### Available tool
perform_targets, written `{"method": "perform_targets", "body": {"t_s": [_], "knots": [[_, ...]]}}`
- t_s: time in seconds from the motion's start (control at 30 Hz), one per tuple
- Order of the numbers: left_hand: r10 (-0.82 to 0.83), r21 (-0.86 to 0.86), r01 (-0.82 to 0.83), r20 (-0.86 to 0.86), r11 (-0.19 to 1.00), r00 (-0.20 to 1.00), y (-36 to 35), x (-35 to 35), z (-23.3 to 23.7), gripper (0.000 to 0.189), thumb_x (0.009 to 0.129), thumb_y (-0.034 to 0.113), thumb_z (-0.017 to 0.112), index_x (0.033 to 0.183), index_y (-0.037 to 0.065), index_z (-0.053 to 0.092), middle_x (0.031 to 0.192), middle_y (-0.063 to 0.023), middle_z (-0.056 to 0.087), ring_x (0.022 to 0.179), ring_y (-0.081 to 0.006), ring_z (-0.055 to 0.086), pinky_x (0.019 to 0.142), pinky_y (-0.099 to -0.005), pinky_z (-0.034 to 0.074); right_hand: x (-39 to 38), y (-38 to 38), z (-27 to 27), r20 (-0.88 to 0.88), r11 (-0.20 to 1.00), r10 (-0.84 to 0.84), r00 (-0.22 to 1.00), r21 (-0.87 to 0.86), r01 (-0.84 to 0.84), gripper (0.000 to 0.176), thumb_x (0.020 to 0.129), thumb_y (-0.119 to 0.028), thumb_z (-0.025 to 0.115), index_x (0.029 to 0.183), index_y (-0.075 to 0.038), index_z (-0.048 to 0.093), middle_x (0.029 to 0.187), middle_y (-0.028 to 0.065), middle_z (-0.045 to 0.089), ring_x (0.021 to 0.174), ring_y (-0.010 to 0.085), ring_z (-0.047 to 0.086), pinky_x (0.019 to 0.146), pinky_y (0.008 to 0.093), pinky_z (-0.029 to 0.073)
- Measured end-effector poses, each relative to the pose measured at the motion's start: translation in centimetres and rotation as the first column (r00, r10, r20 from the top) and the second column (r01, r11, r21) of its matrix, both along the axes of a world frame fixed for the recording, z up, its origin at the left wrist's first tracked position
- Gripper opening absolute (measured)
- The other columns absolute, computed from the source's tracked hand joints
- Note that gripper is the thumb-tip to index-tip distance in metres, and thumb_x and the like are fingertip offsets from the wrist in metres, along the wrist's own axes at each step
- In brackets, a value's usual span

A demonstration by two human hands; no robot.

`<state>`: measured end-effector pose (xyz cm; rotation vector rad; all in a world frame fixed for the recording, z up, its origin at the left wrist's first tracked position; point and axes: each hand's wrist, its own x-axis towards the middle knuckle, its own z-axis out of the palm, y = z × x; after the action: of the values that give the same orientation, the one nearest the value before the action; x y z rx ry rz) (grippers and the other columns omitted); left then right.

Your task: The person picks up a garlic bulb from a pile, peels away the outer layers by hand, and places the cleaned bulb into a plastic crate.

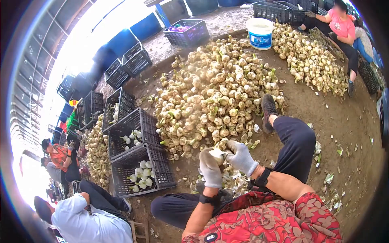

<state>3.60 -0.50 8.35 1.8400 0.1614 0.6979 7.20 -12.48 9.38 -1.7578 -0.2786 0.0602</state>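
Note:
A pale bulb [217, 156] with loose outer skin sits between my two gloved hands, in front of the big pile of bulbs [214, 97]. My left hand [210, 167], in a grey-white glove, is closed around the bulb's left side. From the right, my right hand [240, 157] has its fingers bent and pressed against the bulb and its skin. Peeled scraps [235, 180] lie on the ground below the hands. Left of them, a black crate [164, 178] holds several clean white bulbs [142, 175].
Another black crate [142, 121] with white bulbs adjoins the first. A white bucket [259, 30] stands behind the pile. My bent legs [298, 141] frame the hands. A person in a white shirt [87, 220] sits at lower left; others sit at far left and upper right.

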Motion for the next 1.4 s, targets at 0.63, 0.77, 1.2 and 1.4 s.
{"method": "perform_targets", "body": {"t_s": [0.63,0.77,1.2,1.4], "knots": [[-0.772,-0.993,0.073,0.122,-0.097,0.624,2.7,0.2,-1.9,0.064,0.091,0.069,0.029,0.107,0.015,0.061,0.078,-0.0003,0.062,0.057,-0.0117,0.056,0.047,-0.0236,0.042,-1.1,-0.7,0.6,0.396,0.998,0.062,0.916,-0.021,-0.059,0.019,0.078,0.001,0.061,0.097,0.001,0.064,0.092,0.0144,0.063,0.083,0.0317,0.063,0.073,0.0347,0.051],[-0.468,-0.931,0.084,-0.1,0.356,0.878,0.4,-0.1,-0.1,0.062,0.09,0.067,0.04,0.113,0.012,0.058,0.086,-0.0024,0.064,0.07,-0.0151,0.059,0.061,-0.028,0.046,-1.2,-1.3,-1.8,0.292,0.998,0.057,0.955,-0.027,-0.052,0.02,0.084,0.002,0.056,0.103,0.002,0.062,0.099,0.0134,0.063,0.086,0.0242,0.063,0.077,0.0312,0.05],[-0.541,-0.982,0.109,0.176,-0.155,0.822,1.9,-2.3,-0.9,0.045,0.09,0.049,0.053,0.11,0.009,0.056,0.08,-0.0031,0.058,0.054,-0.0078,0.044,0.038,-0.0185,0.031,3.0,-3.2,-6.3,-0.564,0.887,-0.046,0.824,0.356,0.293,0.018,0.091,-0.009,0.051,0.105,-0.003,0.06,0.074,0.0118,0.066,0.069,0.0216,0.066,0.062,0.0308,0.053],[-0.73,-0.986,0.122,0.0,0.115,0.684,3.6,-3.1,1.3,0.048,0.089,0.054,0.048,0.104,0.011,0.059,0.062,-0.0022,0.05,0.045,-0.0088,0.039,0.038,-0.0203,0.03,3.1,-5.4,-3.0,-0.343,0.166,0.316,0.885,-0.898,-0.407,0.038,0.085,-0.032,0.058,0.113,-0.007,0.06,0.116,0.0185,0.061,0.103,0.0382,0.062,0.081,0.0443,0.051]]}}
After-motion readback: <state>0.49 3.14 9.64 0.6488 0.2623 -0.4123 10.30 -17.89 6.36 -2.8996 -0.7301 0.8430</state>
